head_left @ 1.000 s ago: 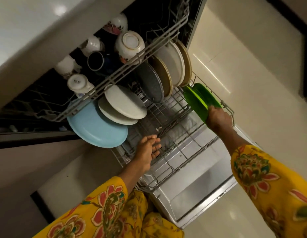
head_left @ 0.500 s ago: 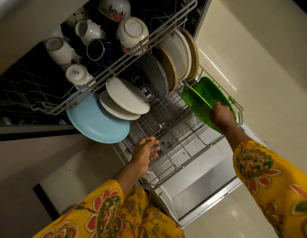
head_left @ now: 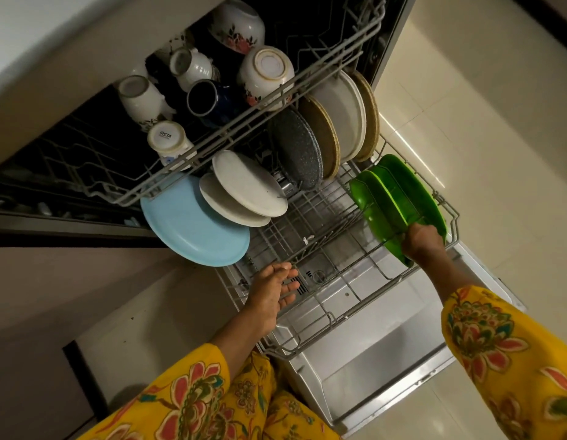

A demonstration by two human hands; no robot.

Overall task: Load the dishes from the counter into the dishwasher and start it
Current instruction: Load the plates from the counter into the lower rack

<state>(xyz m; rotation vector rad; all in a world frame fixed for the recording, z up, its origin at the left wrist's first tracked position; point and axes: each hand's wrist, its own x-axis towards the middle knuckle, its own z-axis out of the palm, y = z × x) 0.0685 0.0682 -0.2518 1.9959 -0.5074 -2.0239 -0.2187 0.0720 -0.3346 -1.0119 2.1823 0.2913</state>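
Two green plates [head_left: 393, 198] gripped by right hand [head_left: 423, 241] at right of frame, stood on edge in lower rack [head_left: 345, 315]. Left hand [head_left: 272, 293] hovering at lower centre, fingers straight and apart, holding nothing. Blue plate [head_left: 196, 227] leaned at centre left; cups [head_left: 266, 74] sat upturned in upper rack [head_left: 244, 122].

Lower rack [head_left: 345, 308] holds upright plates [head_left: 307, 157] and green plates [head_left: 399, 192].

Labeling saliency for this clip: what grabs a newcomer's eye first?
The bright green plates, gripped by the right hand at the right side of the lower rack. Next the big light blue plate at the rack's left, then the yellow floral sleeves along the bottom, with the left hand open over the rack's front.
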